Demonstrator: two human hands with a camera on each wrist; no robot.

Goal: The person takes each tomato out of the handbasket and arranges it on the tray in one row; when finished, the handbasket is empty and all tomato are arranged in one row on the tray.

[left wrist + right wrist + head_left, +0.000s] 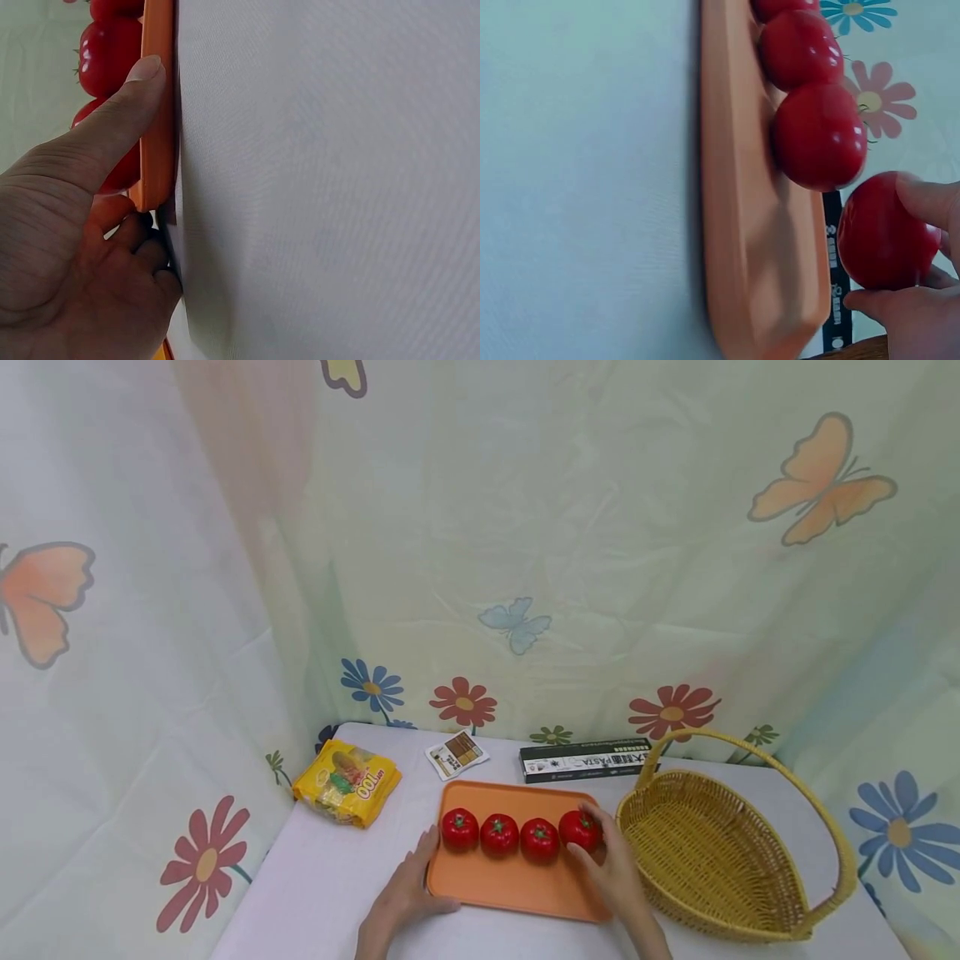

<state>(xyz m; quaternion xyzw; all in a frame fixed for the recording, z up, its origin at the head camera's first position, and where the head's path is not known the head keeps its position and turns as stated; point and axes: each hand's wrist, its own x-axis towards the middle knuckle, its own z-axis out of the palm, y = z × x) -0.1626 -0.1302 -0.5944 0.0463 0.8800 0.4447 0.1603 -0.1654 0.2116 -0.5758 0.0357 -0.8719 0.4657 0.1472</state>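
Observation:
An orange tray (517,887) lies on the white cloth with a row of red tomatoes in its upper half, among them the left-end tomato (460,828). My left hand (408,889) grips the tray's near left corner, thumb along the front side and fingers curled at the left side. At the row's right end, my right hand (617,870) holds another tomato (889,232) between thumb and fingers. In the right wrist view this tomato is raised off the tray and apart from its neighbour (821,136).
Right of the tray stands a wicker basket (701,847) with a tall handle. Behind the tray lie a dark pasta box (585,762) and a small white-and-brown packet (456,755). A yellow snack bag (348,782) is at the left. Flowered curtains (465,568) enclose the table.

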